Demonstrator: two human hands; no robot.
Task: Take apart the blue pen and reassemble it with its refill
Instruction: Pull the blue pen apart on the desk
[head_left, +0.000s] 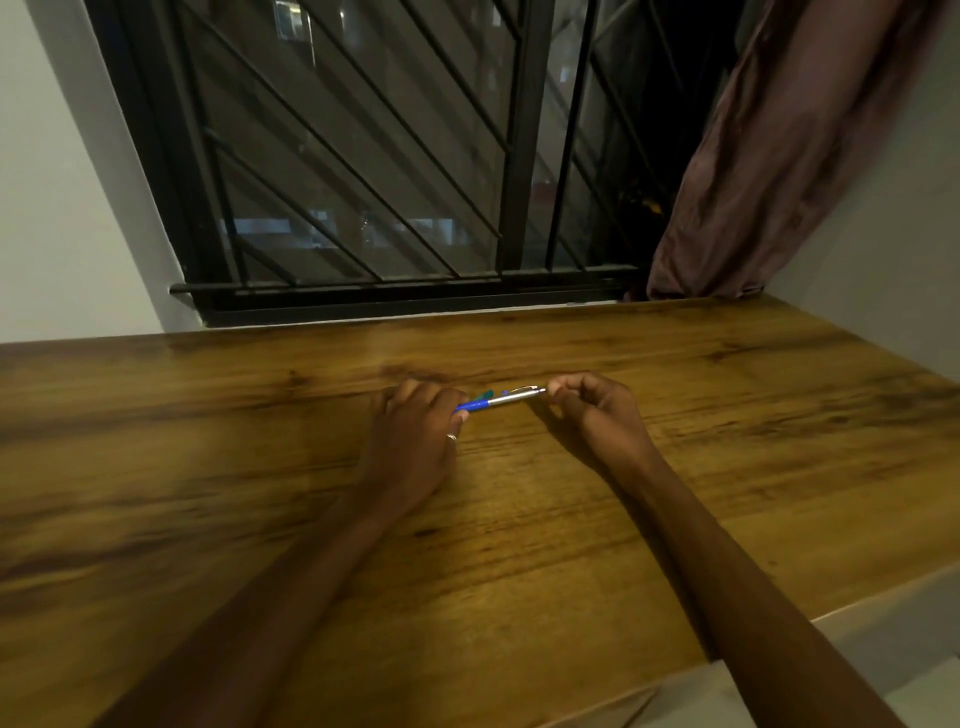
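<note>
Above the wooden counter (519, 519), the left hand (410, 441) pinched the blue pen (498, 400) at its 9 o'clock end. The right hand (597, 415), fingers curled together, touched its 3 o'clock tip. The pen looked whole, so either disassembly had not begun or reassembly was finished.

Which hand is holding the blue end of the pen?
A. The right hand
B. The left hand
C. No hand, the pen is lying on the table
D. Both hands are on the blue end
B: the left hand grips the blue end of the blue and silver pen, while the right hand pinches near the silver tip, above the brown wooden table.
</note>
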